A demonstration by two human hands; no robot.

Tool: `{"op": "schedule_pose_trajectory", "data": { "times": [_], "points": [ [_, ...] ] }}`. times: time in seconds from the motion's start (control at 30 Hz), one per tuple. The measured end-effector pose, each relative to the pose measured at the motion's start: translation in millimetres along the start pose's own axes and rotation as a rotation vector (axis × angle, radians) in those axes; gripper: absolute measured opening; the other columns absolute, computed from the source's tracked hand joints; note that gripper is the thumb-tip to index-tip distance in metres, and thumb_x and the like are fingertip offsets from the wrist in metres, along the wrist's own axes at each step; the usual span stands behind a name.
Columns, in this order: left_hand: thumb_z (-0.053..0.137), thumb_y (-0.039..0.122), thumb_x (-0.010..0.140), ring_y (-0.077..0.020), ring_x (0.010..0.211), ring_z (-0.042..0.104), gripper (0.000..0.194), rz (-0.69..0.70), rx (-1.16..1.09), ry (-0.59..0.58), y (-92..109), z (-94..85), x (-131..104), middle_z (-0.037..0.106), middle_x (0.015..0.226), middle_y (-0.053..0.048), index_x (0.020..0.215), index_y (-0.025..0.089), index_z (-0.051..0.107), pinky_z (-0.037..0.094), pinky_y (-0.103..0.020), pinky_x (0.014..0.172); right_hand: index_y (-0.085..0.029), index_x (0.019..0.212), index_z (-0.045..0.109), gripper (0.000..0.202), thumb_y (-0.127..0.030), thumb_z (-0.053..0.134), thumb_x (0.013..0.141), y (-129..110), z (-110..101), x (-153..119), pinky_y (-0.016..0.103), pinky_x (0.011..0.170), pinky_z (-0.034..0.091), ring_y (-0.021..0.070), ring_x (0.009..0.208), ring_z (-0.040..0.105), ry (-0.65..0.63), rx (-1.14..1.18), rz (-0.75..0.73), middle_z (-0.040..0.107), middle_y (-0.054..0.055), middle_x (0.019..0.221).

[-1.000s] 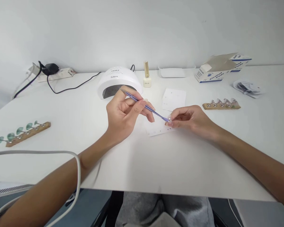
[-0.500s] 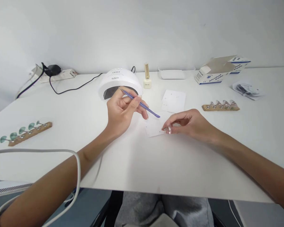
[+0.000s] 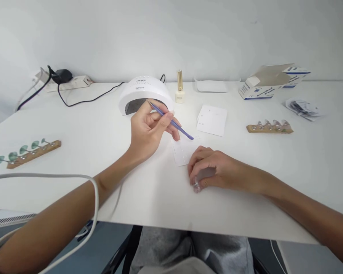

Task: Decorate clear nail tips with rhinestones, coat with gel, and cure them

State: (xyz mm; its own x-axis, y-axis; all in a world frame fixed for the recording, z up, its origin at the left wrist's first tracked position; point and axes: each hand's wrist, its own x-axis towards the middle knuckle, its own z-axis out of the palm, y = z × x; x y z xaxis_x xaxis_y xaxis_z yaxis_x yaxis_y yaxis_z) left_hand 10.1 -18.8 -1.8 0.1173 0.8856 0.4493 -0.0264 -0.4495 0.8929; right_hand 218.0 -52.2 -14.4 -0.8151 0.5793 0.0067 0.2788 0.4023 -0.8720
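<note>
My left hand (image 3: 150,127) is closed round a slim purple nail tool (image 3: 173,122), whose flattened tip points down and right over a white card (image 3: 178,154). Small shiny dots lie on that card. Between the thumb and fingers of my right hand (image 3: 213,169) is a small clear nail tip (image 3: 196,186), low over the table just in front of the card. Its underside is mostly hidden by my fingers. A second white card (image 3: 213,120) with small pieces on it lies behind.
Behind my left hand stands a white nail lamp (image 3: 145,89), beside a gold-capped polish bottle (image 3: 180,87). Wooden strips hold green nail tips (image 3: 34,152) at left and clear ones (image 3: 270,127) at right. Further back are a pad box (image 3: 258,91) and sachets (image 3: 303,108). A white cable (image 3: 95,198) crosses my left forearm.
My right hand has moved toward me with the clear nail tip, off the card's edge, and turned it. The left hand with the purple tool has hardly moved. The view has shifted slightly.
</note>
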Motion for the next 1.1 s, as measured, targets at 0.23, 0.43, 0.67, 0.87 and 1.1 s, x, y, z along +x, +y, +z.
{"op": "schedule_pose_trajectory", "data": {
  "times": [0.23, 0.43, 0.67, 0.87, 1.1],
  "points": [
    [0.06, 0.037, 0.085, -0.0103, 0.047, 0.062, 0.021, 0.006, 0.057, 0.047, -3, -3.7, 2, 0.068, 0.07, 0.002, 0.094, 0.02, 0.052, 0.054, -0.025, 0.048, -0.024, 0.082, 0.073, 0.015, -0.033, 0.077, 0.071, -4, -4, -4, 0.033, 0.092, 0.04, 0.0188, 0.101, 0.054, 0.016, 0.024, 0.069, 0.066, 0.001, 0.096],
    [0.054, 0.034, 0.089, -0.0072, 0.039, 0.046, 0.029, 0.0, 0.132, 0.146, -4, -11.2, 8, 0.052, 0.051, 0.006, 0.115, 0.022, 0.055, 0.033, -0.02, 0.036, -0.027, 0.09, 0.07, 0.014, -0.033, 0.07, 0.078, -9, -21, -10, 0.033, 0.082, 0.044, 0.018, 0.09, 0.058, 0.21, -0.033, 0.166, 0.066, 0.001, 0.099],
    [0.048, 0.037, 0.091, -0.0054, 0.038, 0.029, 0.028, -0.194, 0.248, -0.029, -1, -6.4, 3, 0.036, 0.046, 0.007, 0.104, 0.017, 0.063, 0.023, -0.022, 0.039, -0.033, 0.124, 0.053, 0.053, -0.052, 0.066, 0.076, 14, -23, -8, 0.046, 0.096, 0.039, 0.0294, 0.118, 0.041, 0.435, -0.434, 0.247, 0.054, 0.004, 0.124],
    [0.047, 0.033, 0.09, -0.0062, 0.044, 0.027, 0.024, -0.305, 0.421, -0.18, 1, -5.4, 0, 0.035, 0.049, 0.007, 0.101, 0.018, 0.063, 0.023, -0.022, 0.044, -0.032, 0.123, 0.054, 0.073, -0.05, 0.08, 0.058, 11, -23, -5, 0.047, 0.095, 0.041, 0.0307, 0.114, 0.042, 0.364, -0.397, 0.417, 0.052, 0.005, 0.118],
    [0.044, 0.031, 0.089, -0.0078, 0.052, 0.036, 0.023, -0.326, 0.658, -0.317, 0, -2.7, -1, 0.042, 0.057, 0.005, 0.091, 0.02, 0.065, 0.027, -0.022, 0.048, -0.034, 0.109, 0.059, 0.058, -0.041, 0.081, 0.056, 5, -30, -7, 0.041, 0.085, 0.045, 0.0271, 0.108, 0.045, 0.338, -0.286, 0.5, 0.046, 0.004, 0.111]
  ]
}}
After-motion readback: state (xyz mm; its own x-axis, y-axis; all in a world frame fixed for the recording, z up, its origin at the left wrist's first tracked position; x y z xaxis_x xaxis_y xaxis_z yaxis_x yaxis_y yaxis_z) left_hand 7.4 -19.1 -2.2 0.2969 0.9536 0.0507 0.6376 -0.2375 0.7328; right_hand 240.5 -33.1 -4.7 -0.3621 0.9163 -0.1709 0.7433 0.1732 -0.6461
